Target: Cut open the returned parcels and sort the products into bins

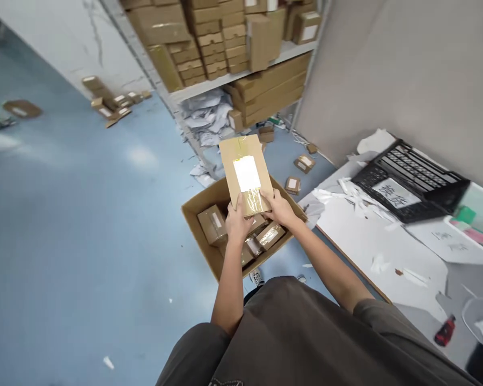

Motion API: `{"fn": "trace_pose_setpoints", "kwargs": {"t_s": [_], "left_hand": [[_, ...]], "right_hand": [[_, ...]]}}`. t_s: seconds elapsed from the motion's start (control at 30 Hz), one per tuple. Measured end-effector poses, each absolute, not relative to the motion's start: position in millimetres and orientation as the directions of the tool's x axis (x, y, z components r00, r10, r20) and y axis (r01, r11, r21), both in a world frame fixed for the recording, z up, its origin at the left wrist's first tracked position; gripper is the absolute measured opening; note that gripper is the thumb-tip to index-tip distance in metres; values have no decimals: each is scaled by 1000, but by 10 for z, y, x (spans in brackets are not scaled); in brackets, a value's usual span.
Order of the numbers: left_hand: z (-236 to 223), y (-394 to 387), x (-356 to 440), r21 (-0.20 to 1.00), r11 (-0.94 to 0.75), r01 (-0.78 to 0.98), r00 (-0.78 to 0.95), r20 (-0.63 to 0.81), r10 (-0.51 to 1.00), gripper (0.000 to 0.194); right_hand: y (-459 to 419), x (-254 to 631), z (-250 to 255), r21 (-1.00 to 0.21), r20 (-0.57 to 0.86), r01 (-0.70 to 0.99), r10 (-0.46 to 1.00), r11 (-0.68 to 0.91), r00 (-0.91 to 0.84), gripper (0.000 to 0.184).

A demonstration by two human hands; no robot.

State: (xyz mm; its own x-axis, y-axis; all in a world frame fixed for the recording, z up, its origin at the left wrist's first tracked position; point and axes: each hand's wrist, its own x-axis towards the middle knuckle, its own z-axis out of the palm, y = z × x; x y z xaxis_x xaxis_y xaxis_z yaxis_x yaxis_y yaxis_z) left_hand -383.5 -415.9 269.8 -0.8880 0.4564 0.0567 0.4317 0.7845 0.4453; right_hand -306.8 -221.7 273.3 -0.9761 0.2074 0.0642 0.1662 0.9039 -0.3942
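I hold a flat brown cardboard parcel (245, 171) with a white label and clear tape over an open cardboard carton (193, 214) on the floor. My left hand (237, 221) grips the parcel's near left corner. At the near right corner my right hand (279, 208) is closed on it too. Inside the carton lie several small taped brown boxes (212, 223), partly hidden under my hands.
A metal shelf (241, 75) stacked with brown boxes stands ahead, with crumpled white paper (207, 115) under it. Small boxes (304, 162) lie scattered on the blue floor. At right a white table (370, 236) carries a black crate (414, 179), paper scraps and a red item (445, 331).
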Motion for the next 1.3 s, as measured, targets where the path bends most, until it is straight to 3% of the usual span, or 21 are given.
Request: {"fn": "trace_pose_setpoints", "kwargs": {"t_s": [0.27, 0.6, 0.9, 1.07, 1.3], "left_hand": [[2911, -2307, -2654, 459, 520, 720, -624, 103, 774, 107], [2422, -662, -1148, 508, 239, 827, -219, -101, 971, 110], [1675, -341, -942, 492, 69, 868, 49, -222, 974, 109], [1482, -326, -1109, 525, -16, 851, 128, -178, 976, 105], [1358, -333, -1208, 684, -45, 728, 186, -134, 973, 98]], "right_hand": [[-779, -1153, 2955, -418, 129, 449, 541, 790, -831, 98], [101, 920, 2427, -459, -17, 766, 857, 451, -514, 91], [-121, 1199, 1585, -536, -152, 832, 954, 141, -259, 88], [-201, 1130, 1531, -575, -149, 814, 966, 89, -211, 90], [-338, 1079, 1532, -530, -123, 848, 988, 17, -97, 97]]}}
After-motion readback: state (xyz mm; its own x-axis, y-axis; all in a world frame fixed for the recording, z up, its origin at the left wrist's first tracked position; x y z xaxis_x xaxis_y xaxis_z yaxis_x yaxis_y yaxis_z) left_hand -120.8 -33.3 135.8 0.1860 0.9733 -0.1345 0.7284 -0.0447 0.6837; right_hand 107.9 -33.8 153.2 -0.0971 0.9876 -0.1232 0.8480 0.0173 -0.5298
